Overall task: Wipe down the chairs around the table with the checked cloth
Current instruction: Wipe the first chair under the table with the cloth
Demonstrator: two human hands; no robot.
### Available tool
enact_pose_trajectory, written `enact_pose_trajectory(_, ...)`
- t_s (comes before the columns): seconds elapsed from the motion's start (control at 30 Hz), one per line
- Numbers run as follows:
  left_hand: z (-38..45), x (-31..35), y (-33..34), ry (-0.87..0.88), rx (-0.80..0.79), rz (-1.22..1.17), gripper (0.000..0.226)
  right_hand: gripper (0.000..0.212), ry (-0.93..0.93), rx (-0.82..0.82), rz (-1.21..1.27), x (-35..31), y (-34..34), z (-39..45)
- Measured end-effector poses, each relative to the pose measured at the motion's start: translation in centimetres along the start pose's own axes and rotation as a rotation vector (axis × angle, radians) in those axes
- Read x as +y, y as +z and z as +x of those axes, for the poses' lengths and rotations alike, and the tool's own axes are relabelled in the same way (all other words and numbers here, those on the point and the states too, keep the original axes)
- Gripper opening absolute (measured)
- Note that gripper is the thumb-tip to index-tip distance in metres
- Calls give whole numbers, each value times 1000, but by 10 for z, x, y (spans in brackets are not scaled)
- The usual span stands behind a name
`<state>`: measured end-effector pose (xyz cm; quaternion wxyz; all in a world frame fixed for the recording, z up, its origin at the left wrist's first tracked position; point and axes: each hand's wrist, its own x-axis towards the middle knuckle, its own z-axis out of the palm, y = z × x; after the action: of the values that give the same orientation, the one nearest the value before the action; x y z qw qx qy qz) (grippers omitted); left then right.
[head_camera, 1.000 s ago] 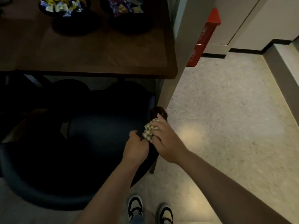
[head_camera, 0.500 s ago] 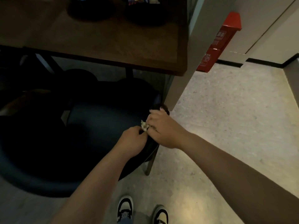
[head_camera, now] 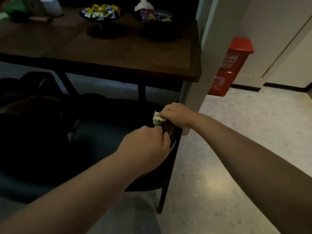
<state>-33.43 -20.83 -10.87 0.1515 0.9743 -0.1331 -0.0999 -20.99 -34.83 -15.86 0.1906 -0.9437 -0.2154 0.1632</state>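
A dark blue upholstered chair (head_camera: 94, 146) stands pushed half under the brown wooden table (head_camera: 128, 53). My right hand (head_camera: 177, 115) grips the bunched checked cloth (head_camera: 156, 118) against the front end of the chair's right wooden armrest (head_camera: 169, 129). Only a small pale wad of cloth shows beside the knuckles. My left hand (head_camera: 148, 146) is curled round the same armrest just behind the cloth, holding the chair.
Two dark bowls of wrapped sweets (head_camera: 101, 11) and snacks (head_camera: 152, 15) stand on the table. A white pillar (head_camera: 212, 48) rises right behind the chair's right side. A red box (head_camera: 228, 68) stands against the wall. Speckled floor (head_camera: 236, 149) spreads to the right. Another dark chair (head_camera: 25, 92) stands at the left.
My right hand has slid the cloth forward toward the armrest's front end and closed tighter over it. The left hand stays on the armrest. My head has tilted up, showing more tabletop.
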Motion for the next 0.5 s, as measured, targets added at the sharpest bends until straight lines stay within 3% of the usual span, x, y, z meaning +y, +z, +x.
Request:
enact_pose_trajectory(0.1, -2, 8, 7, 20, 143, 178, 33, 18, -162, 155, -159, 5, 10, -1)
enact_pose_trajectory(0.2, 0, 16, 21, 30, 141, 394, 32, 4, -338, 391, -197, 12, 23, -5)
enact_pose_trajectory(0.3, -1, 22, 39, 15, 170, 542, 37, 23, -397, 795, 85, 18, 43, -9)
enact_pose_trajectory(0.4, -15, 23, 55, 12, 464, 766, 39, 27, -495, 991, 320, 9, 71, -20)
enact_pose_trajectory(0.5, -23, 22, 62, 19, 586, 815, 35, 27, -570, 1013, 737, -2, 92, -32)
